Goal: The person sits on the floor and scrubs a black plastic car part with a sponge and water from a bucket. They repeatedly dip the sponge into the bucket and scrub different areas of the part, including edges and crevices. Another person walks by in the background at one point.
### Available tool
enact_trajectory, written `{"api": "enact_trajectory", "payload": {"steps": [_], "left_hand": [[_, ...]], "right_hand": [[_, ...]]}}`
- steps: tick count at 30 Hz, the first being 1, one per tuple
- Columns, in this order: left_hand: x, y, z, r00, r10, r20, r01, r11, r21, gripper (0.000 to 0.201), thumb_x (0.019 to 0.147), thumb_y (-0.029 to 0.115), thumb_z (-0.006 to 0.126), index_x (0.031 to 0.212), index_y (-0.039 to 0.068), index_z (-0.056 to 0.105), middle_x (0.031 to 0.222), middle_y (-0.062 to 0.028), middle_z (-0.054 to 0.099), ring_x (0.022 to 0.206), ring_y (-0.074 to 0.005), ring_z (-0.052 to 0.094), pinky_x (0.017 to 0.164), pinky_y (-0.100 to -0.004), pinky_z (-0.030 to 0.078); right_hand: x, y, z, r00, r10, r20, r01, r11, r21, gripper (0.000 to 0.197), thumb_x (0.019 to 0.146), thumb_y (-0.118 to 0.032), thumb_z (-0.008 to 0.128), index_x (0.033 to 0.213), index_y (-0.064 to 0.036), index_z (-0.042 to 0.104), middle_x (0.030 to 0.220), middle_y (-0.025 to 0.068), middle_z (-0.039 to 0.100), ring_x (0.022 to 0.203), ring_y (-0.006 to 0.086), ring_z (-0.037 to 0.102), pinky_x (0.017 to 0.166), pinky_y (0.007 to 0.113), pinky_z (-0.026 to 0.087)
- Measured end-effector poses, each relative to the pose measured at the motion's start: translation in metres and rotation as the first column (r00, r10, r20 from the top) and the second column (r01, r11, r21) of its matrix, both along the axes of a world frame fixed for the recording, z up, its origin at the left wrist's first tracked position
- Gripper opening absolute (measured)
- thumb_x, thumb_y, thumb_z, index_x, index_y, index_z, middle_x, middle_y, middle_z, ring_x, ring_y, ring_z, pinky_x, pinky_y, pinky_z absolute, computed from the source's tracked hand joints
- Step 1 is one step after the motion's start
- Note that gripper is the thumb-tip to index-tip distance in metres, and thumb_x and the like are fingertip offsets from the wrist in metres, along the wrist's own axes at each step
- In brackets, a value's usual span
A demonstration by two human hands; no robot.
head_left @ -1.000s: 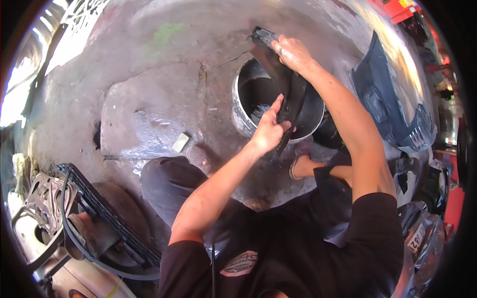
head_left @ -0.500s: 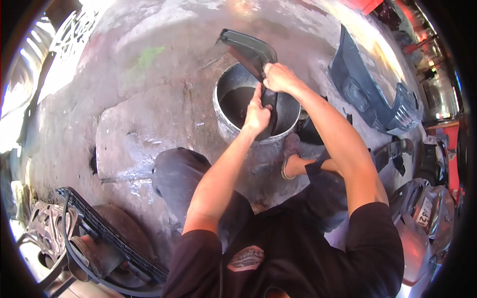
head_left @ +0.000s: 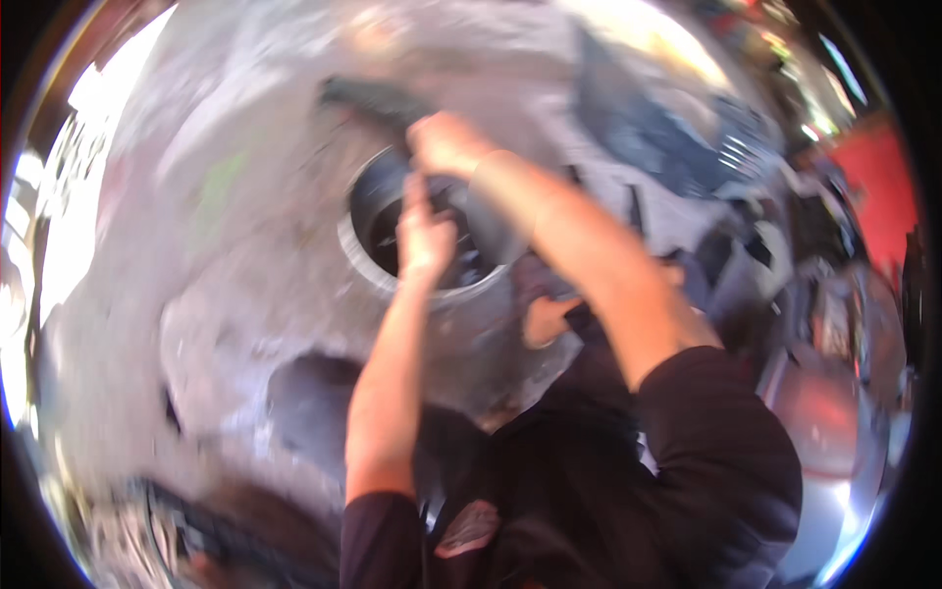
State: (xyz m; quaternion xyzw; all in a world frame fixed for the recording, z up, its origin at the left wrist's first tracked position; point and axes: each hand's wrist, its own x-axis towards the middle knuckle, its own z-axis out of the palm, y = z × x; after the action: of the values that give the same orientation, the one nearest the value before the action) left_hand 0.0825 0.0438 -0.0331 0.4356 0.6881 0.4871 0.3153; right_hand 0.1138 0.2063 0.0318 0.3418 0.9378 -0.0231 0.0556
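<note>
Clearly, the thing in hand was a dark curved panel (head_left: 378, 98), which was held slantwise above the bucket. Its upper end reached out past the rim, toward the far left, over the floor. The picture was rather blurred, so the course of its lower part, down among the hands and the shade of the bucket, could not be followed well. The right hand (head_left: 446, 147) was closed on the panel just past the far side of the bucket, with the fingers curled around it and the knuckles upward. The left hand (head_left: 427, 236) was nearer to the body, over the bucket's opening, with the index finger stretched straight toward the right hand and the thumb standing apart. Whether this left hand gripped the panel or only pressed on it, I could not tell. Under both hands stood the round bucket (head_left: 365, 267), pale at the rim and dark inside, with some light glints in it. It stood on a grey, stained floor (head_left: 265, 255), which had a green patch (head_left: 224, 182) on the left. Near the bucket, on its right, was the person's foot (head_left: 535, 280). Farther to the upper right lay a blue-grey bumper (head_left: 653, 128), and at the lower left was a dark part (head_left: 196, 530), too smeared for its details.
</note>
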Motion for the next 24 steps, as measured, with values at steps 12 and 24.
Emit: {"api": "enact_trajectory", "payload": {"steps": [12,24], "left_hand": [[-0.023,0.009,-0.026,0.659,-0.117,0.743,0.032,0.991,0.128,0.068,0.099,0.006,0.063,0.160,0.003,0.034,0.129,-0.0119,0.068,0.110,-0.0255,0.068,0.100,-0.0348,0.051],[-0.027,-0.011,-0.017,0.619,-0.095,0.780,0.174,0.985,-0.018,0.045,0.108,0.052,0.047,0.118,0.009,0.058,0.080,-0.0063,0.064,0.056,-0.0193,0.062,0.037,-0.0292,0.044]], "right_hand": [[0.042,-0.008,-0.048,0.858,-0.224,-0.462,0.198,0.975,-0.106,0.026,0.081,-0.014,0.068,0.105,-0.0060,0.075,0.100,0.0240,0.074,0.095,0.0396,0.074,0.083,0.050,0.059],[0.029,-0.024,-0.053,0.701,-0.350,-0.621,0.253,0.937,-0.242,0.020,0.081,-0.010,0.068,0.099,-0.0042,0.074,0.114,0.0228,0.069,0.103,0.0437,0.069,0.088,0.050,0.056]]}}
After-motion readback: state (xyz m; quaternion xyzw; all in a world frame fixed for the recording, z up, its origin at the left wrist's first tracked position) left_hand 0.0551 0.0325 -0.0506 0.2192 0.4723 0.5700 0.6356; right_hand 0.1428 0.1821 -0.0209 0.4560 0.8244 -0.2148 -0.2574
